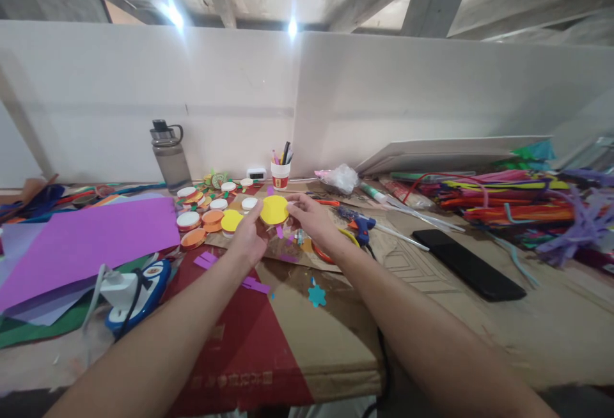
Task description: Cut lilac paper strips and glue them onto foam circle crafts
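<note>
A round yellow paper disc (275, 209) is held up over the table between my two hands, with purple paper strips showing at its top and bottom. My left hand (250, 236) grips its left edge, and the fingers of my right hand (308, 215) close on its right edge. Just left of my left hand lies another yellow disc (231, 220), among several orange discs (212, 220) and white discs (188, 220). Loose purple strips (255, 285) and a blue flower-shaped paper cutout (316, 294) lie nearer to me.
Purple paper sheets (96, 239) and a blue power strip (144, 296) are at left, a water bottle (170, 159) behind. A cup of pens (281, 174) stands at the back. Rightward are a glue gun (362, 226), a black phone (467, 264) and colourful pipe cleaners (499, 204).
</note>
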`<state>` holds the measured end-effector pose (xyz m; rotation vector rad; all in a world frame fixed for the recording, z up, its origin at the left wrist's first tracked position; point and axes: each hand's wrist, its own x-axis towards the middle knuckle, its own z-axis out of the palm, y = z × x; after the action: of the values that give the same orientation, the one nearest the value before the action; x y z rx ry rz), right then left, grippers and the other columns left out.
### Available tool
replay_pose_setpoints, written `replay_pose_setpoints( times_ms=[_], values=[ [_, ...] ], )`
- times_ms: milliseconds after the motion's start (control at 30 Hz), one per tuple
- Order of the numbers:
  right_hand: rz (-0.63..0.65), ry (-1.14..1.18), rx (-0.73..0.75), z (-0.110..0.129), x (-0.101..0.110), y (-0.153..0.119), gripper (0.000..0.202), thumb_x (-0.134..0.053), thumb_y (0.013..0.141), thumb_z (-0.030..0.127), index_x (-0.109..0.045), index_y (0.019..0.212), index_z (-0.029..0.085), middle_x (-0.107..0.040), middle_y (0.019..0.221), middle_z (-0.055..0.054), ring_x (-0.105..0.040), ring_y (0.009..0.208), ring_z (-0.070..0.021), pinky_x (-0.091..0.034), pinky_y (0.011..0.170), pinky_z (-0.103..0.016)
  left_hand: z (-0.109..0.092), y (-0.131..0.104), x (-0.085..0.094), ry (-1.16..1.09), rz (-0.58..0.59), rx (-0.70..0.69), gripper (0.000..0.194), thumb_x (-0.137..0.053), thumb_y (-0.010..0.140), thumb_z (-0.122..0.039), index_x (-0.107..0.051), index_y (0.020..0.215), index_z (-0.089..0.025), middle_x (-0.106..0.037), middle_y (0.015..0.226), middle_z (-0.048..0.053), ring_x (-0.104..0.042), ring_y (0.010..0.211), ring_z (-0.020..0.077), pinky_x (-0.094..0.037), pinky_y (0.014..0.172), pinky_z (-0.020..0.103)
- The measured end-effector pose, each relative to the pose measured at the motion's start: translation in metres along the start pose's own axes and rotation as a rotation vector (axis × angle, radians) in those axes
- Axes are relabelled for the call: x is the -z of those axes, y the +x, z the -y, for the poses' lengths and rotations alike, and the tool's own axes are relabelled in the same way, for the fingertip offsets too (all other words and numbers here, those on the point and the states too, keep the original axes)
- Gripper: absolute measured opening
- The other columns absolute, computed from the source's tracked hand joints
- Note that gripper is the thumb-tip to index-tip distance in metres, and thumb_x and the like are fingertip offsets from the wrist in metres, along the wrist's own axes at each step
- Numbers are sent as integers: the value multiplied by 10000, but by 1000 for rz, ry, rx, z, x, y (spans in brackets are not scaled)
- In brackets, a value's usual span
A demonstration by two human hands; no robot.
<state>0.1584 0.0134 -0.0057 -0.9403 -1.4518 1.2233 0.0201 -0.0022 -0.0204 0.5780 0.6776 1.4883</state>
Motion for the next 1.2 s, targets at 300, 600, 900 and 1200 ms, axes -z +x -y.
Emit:
replay_pose_setpoints(
  times_ms=[300, 600, 900, 1200],
  values=[
    [-39, -15, 72, -8, 0, 6, 218, -542, 808, 326, -601, 965, 187, -639, 946, -28, -580, 727, -111, -483, 592, -225, 1, -6, 0, 155, 152, -179, 257, -721, 739, -337, -671, 927, -169, -673, 1004, 59, -618, 847, 145, -515, 744, 280],
    [-20, 45, 56, -6, 0, 2, 213, -572, 797, 394, -571, 843, 187, -588, 759, 12, -513, 571, -82, -481, 572, -239, 4, 1, 5, 224, 95, -193, 271, -702, 745, -389, -663, 902, -172, -671, 970, 61, -623, 779, 133, -499, 648, 239],
    [-13, 20, -16, -2, -2, -3, 214, -559, 819, 393, -575, 851, 182, -572, 706, 11, -523, 580, -102, -464, 565, -246, -1, -3, 3, 267, 48, -136, 275, -695, 746, -366, -657, 911, -149, -685, 921, 82, -641, 756, 157, -517, 636, 260],
    [-77, -75, -33, -3, 1, 0, 312, -522, 823, 484, -593, 801, 181, -615, 765, -17, -528, 623, -111, -397, 541, -231, 2, 3, 5, 255, 32, -126, 207, -669, 778, -310, -666, 886, -133, -697, 901, 94, -657, 744, 162, -502, 563, 226]
  ],
)
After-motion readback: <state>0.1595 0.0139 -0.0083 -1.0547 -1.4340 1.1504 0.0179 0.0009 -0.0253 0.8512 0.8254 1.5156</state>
